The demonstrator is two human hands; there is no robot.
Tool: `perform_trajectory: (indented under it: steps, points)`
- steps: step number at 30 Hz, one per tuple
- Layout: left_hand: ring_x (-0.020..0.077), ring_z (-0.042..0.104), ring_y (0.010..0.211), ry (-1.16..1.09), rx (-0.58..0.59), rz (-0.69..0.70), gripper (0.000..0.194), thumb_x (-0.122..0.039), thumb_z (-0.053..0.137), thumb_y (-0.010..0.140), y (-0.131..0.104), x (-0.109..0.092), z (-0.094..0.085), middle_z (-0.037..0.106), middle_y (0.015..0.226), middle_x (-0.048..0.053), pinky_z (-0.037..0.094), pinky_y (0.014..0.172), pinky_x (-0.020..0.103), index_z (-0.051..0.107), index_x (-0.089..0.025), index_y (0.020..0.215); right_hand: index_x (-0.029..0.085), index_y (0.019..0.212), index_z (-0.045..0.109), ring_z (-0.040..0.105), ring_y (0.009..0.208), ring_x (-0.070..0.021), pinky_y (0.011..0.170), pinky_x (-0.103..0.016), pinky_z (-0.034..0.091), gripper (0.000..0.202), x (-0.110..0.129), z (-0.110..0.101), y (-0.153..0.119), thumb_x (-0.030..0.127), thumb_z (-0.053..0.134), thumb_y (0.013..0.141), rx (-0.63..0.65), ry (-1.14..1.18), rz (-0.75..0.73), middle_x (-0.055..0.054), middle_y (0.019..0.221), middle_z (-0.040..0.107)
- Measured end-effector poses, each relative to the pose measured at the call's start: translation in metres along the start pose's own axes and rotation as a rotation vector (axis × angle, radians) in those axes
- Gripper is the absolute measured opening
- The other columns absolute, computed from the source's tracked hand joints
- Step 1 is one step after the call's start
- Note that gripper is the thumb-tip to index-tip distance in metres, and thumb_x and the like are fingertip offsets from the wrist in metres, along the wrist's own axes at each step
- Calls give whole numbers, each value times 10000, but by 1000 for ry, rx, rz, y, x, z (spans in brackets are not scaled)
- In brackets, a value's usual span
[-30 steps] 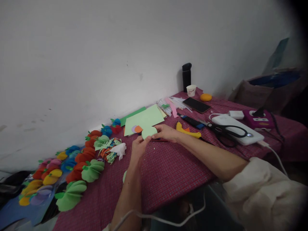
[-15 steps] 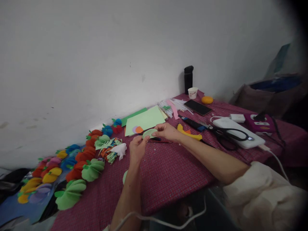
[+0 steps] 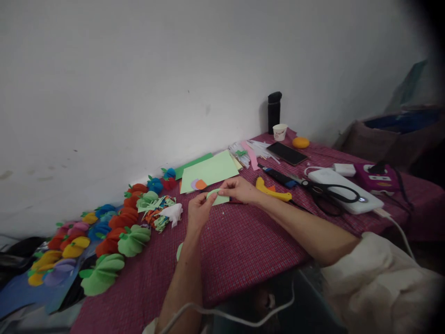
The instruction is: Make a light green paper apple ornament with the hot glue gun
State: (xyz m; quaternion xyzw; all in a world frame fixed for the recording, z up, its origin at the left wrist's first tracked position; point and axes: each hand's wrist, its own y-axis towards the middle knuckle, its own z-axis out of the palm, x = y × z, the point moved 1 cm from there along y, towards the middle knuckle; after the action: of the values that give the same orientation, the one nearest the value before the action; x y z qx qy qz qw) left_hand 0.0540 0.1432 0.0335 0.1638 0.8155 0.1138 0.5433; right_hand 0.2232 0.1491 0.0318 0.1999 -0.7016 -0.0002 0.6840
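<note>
Between both hands is a light green paper circle (image 3: 219, 198), its broad face turned toward me. My left hand (image 3: 200, 211) pinches its left edge, while the fingers of my right hand (image 3: 238, 189) grip the upper right edge. Part of another light green paper piece (image 3: 179, 251) lies on the cloth, mostly hidden behind my left forearm. Beyond the hands, an orange paper circle (image 3: 200, 184) and a lilac one rest on a light green sheet (image 3: 212, 169). A yellow glue gun (image 3: 273, 191) lies to the right of my right hand.
Folded paper pumpkins (image 3: 134, 240) in several colours line the left side, near a heap of paper scraps (image 3: 163, 214). At right are black scissors (image 3: 330, 191), a white power bank (image 3: 347, 185), a phone (image 3: 287, 153), a paper cup (image 3: 280, 132) and a purple power socket (image 3: 377, 178).
The green paper circle has tilted, so more of its face now shows below the fingers. Both hands stay in nearly the same place, still holding it. The view has shifted slightly.
</note>
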Motion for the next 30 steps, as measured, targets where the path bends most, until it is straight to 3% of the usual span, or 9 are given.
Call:
perform_trajectory:
  steps: [4,7,9,11,14,17,20,25,30]
  points:
    - [114,533,621,53,0,-1,283,-413,579,755,-7,-7,2,613,625,-27,412,596,212,690,-154,730,156,690,614,418,488,-65,470,-205,310,249,2,1,-3,400,662,692,39,-9,44,49,559,532]
    - [131,561,618,83,47,-21,279,-422,597,739,-15,-18,-12,639,622,-15,436,600,228,706,-166,718,164,701,614,408,459,-56,444,-199,297,238,6,2,-7,394,674,688,112,21,143,51,560,544]
    - [156,605,769,92,30,-29,276,-404,605,738,-21,-26,-36,698,830,8,465,700,251,709,-192,882,175,706,615,394,435,-52,430,-199,289,222,8,1,-10,387,679,689,138,44,209,54,551,548]
    - [175,591,949,116,-60,-37,329,-406,497,819,-28,-31,-68,677,1030,44,454,808,282,682,-192,986,183,702,629,391,427,-55,426,-204,288,210,8,1,-12,388,676,692,179,10,282,53,534,545]
    - [186,603,957,303,-260,-2,352,-384,480,837,-44,-27,-114,690,1003,54,461,834,312,635,-195,1091,183,694,659,471,496,-77,477,-217,342,192,1,7,-18,373,681,687,303,-77,363,23,587,598]
    - [198,617,933,486,-223,6,293,-339,498,829,-66,-12,-130,691,1014,60,465,829,331,665,-193,1022,176,729,671,521,538,-100,497,-226,372,196,-10,19,-27,370,659,705,400,-187,386,1,628,633]
    - [189,609,970,586,-140,82,263,-265,473,844,-88,1,-114,685,1033,55,437,867,348,657,-208,1023,164,817,674,582,600,-125,526,-232,415,213,-17,31,-34,353,596,757,413,-446,337,-23,707,677]
    - [209,539,1108,790,81,175,286,-224,438,875,-117,-2,-64,668,1105,32,321,942,442,597,-256,1111,169,865,687,625,767,-210,682,-316,456,207,-9,34,-43,316,611,742,360,-788,255,-61,814,699]
    - [236,369,1281,863,340,271,407,-397,356,911,-133,-10,-28,516,1321,37,208,1031,500,456,-251,1277,191,1082,641,555,1059,-243,947,-408,387,296,9,28,-71,242,435,876,277,-1070,-113,-79,1081,666]
